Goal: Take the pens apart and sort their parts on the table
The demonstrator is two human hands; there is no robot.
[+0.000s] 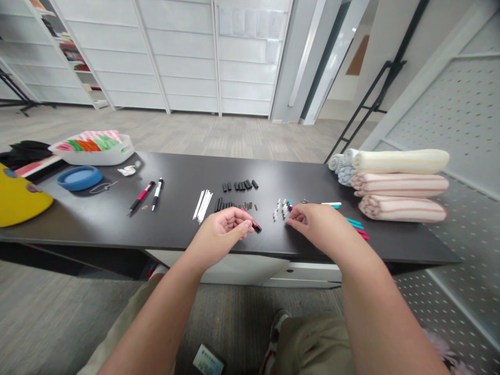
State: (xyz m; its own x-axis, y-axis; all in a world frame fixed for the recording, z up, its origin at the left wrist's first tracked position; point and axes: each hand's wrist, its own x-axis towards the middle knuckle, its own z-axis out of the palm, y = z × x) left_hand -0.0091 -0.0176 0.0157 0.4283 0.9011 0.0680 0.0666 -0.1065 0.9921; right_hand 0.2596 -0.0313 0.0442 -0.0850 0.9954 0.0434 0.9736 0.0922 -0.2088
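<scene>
My left hand [222,228] is closed around a red and black pen part [256,227], its black end sticking out past the fingertips. To its right, my right hand [310,221] has its fingertips pinched at the table beside small silver pen parts [278,209]; whatever lies between them is hidden. Beyond my left hand are a row of short black pieces [241,185], longer black pieces [219,204] and small brownish pieces [249,205]. White thin sticks [202,205] lie to the left. Blue and red pen barrels [354,223] show behind my right wrist.
Two pens, a red one [141,198] and a silver one [157,194], lie on the dark table [175,229]. A blue round case [79,178], white basket [127,148] and yellow object [23,200] stand left. Rolled towels [402,185] are stacked right.
</scene>
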